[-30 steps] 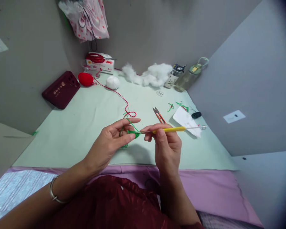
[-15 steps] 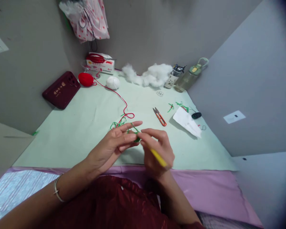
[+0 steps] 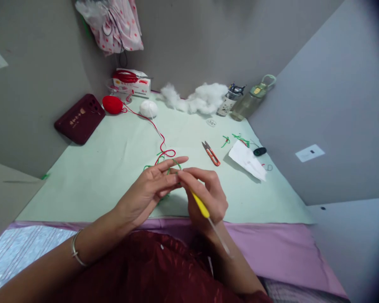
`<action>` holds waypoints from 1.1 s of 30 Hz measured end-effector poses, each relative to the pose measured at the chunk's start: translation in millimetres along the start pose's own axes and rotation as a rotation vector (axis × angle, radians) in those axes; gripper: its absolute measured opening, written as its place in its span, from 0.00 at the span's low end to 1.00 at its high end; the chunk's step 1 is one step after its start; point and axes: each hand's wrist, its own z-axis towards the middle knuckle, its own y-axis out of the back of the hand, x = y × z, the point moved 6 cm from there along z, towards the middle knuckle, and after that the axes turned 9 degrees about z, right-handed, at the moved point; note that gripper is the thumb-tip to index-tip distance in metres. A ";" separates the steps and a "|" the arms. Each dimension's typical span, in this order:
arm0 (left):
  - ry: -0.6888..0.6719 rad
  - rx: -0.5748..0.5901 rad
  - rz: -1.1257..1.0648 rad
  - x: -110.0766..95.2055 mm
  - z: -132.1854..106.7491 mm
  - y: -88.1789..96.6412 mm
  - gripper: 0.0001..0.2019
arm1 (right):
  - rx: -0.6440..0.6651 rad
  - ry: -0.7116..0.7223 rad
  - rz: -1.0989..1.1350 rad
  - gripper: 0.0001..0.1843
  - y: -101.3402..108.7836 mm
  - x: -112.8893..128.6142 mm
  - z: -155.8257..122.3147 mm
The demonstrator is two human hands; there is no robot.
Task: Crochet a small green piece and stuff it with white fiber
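Note:
My right hand [image 3: 206,195] is closed around a crochet hook [image 3: 200,204] with a yellow grip and a pale shaft that points back toward my wrist. The hook's tip is hidden at the fingers of my left hand [image 3: 153,185]. Green yarn [image 3: 177,164] runs over the raised left index finger and down to where both hands meet. My left thumb and other fingers pinch the green work, which is mostly covered by the fingers. Loose green yarn [image 3: 147,167] and a red strand [image 3: 169,152] lie just beyond my left hand.
Orange thread snips [image 3: 211,153] and white paper [image 3: 246,161] lie to the right. A red yarn ball [image 3: 112,105], a white yarn ball [image 3: 148,109], white stuffing [image 3: 205,99] and a bottle [image 3: 249,101] stand along the back. A dark red phone [image 3: 80,119] leans at left.
The crochet hook has turned in my right hand, so its pale rear shaft now shows. Both hands stay together, and the green piece between them is less visible.

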 end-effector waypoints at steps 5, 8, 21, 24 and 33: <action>0.032 0.017 -0.082 -2.6 0.8 1.7 0.13 | -0.151 -0.341 0.343 0.10 11.6 -20.5 9.0; -0.081 -0.001 0.072 -5.2 -0.6 2.2 0.18 | -0.072 -0.425 0.434 0.08 4.1 -25.1 9.9; -0.205 -0.092 0.340 -11.9 -5.6 7.9 0.16 | -0.069 -0.434 0.422 0.11 7.2 -23.2 9.3; -0.248 -0.131 0.396 -14.1 -8.1 9.0 0.16 | 0.002 -0.287 0.253 0.11 9.4 -9.3 10.2; -0.329 -0.194 0.502 -19.8 -11.9 9.2 0.13 | 0.067 -0.050 0.136 0.15 8.4 2.6 6.5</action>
